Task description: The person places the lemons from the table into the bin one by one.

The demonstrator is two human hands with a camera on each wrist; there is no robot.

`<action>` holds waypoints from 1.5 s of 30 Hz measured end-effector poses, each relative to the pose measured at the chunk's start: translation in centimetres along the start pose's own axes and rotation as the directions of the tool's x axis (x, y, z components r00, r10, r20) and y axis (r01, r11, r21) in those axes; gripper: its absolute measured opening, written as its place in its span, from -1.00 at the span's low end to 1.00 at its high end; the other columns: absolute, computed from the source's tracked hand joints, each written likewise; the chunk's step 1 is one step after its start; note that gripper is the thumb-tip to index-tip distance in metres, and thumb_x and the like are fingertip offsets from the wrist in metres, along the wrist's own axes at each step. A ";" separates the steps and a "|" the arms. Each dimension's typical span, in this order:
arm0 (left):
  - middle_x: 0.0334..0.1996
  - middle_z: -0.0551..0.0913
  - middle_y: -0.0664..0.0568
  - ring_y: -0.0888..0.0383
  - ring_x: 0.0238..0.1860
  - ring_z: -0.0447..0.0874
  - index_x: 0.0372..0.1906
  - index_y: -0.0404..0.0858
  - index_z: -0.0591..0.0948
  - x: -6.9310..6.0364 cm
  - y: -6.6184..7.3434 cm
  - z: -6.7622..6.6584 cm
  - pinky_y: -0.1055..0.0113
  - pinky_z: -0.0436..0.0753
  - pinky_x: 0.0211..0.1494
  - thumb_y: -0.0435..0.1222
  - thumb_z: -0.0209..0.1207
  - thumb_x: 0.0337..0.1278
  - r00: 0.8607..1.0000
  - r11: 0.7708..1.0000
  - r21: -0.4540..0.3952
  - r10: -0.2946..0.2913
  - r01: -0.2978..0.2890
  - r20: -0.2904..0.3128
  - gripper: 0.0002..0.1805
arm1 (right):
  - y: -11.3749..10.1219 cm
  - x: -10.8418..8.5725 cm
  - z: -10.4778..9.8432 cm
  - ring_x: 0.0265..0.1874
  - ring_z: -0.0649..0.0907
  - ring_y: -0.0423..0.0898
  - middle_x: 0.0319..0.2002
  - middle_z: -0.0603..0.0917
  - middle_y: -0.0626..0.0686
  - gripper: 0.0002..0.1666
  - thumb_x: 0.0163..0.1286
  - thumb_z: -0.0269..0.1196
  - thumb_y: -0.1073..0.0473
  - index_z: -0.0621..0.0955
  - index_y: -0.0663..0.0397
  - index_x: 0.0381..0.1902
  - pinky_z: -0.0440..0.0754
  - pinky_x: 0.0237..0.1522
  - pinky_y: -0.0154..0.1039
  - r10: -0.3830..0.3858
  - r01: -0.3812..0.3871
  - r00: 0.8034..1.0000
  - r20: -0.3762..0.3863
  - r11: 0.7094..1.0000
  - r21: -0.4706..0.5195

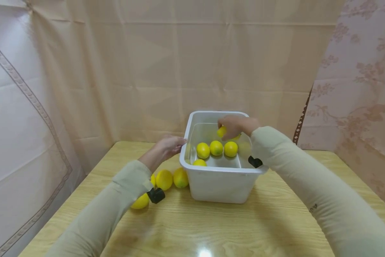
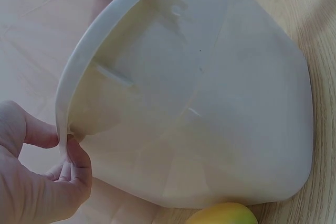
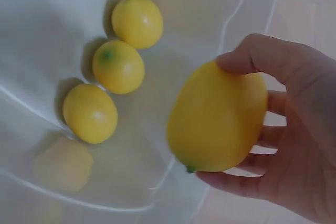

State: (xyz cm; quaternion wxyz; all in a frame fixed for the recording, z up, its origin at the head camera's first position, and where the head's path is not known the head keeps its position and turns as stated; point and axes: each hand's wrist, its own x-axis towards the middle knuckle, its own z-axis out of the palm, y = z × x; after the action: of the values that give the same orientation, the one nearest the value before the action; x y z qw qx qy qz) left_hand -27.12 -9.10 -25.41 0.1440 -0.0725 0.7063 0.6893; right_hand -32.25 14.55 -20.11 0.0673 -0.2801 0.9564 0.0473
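Observation:
A white plastic bin [image 1: 224, 185] stands on the table, and several lemons, among them one lemon [image 1: 203, 150], lie on its floor. My left hand [image 1: 168, 147] pinches the bin's left rim [image 2: 64, 98] between thumb and fingers. Inside the bin's far right part, my right hand [image 1: 235, 125] holds a lemon [image 3: 218, 119] above the others. Its thumb lies over the top of this fruit and the fingers curl behind it, as the right wrist view shows. In the head view that hand partly hides the held lemon.
Outside the bin, to its left, several more lemons [image 1: 164, 179] lie on the wooden table [image 1: 179, 228], partly behind my left forearm. A beige curtain [image 1: 147, 71] hangs behind the table. Floral cloth [image 1: 359, 89] hangs at the right.

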 end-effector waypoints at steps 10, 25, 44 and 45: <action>-0.29 0.52 0.01 0.32 -0.39 0.50 0.27 -0.60 0.32 0.1 -0.1 0.2 0.26 0.42 0.42 -0.47 -0.02 0.31 1.000 1.000 -0.017 0.013 -0.012 0.003 -0.54 | 0.7 -0.4 1.4 -0.27 0.51 -0.05 -0.13 0.53 0.10 -0.49 0.15 0.30 0.05 0.46 0.06 0.05 0.53 -0.33 -0.27 0.116 -0.140 0.978 0.172 0.981 0.137; 0.03 0.54 -0.14 0.17 -0.09 0.53 0.24 -0.55 0.38 0.2 0.0 0.5 0.30 0.45 0.39 -0.43 -0.01 0.34 1.000 0.999 0.043 -0.007 0.007 -0.007 -0.57 | 1.2 -0.9 1.8 -0.16 0.55 0.01 -0.01 0.55 0.19 -0.54 0.23 0.22 0.23 0.46 0.17 0.11 0.70 -0.17 -0.17 0.134 -0.174 0.972 0.195 0.964 0.202; -0.21 0.56 -0.03 0.32 -0.39 0.59 0.16 -0.51 0.42 0.0 0.0 -2.7 0.50 0.63 0.01 -0.42 0.08 0.27 1.000 0.999 0.031 -0.007 0.007 0.006 -0.60 | 4.7 -1.6 -0.6 -0.02 0.53 0.18 0.07 0.55 0.23 -0.40 0.17 0.37 -0.03 0.54 0.15 0.11 0.58 0.04 0.10 0.142 -0.131 0.987 -0.069 0.981 0.145; -0.23 0.56 -0.02 0.32 -0.40 0.59 0.14 -0.50 0.43 -0.1 -0.1 -2.9 0.53 0.64 -0.07 -0.41 0.08 0.27 1.000 1.000 0.019 -0.009 0.009 0.008 -0.62 | 4.8 -1.8 -0.3 0.02 0.54 0.20 0.11 0.55 0.25 -0.38 0.18 0.37 -0.01 0.52 0.18 0.13 0.58 0.07 0.14 0.145 -0.131 0.986 -0.079 0.979 0.153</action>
State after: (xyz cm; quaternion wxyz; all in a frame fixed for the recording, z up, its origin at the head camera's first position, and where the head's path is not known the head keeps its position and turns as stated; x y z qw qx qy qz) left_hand -27.29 -11.98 -25.43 0.1507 -0.0715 0.7118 0.6823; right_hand -33.37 19.51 -19.24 0.0415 -0.2091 0.9765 -0.0317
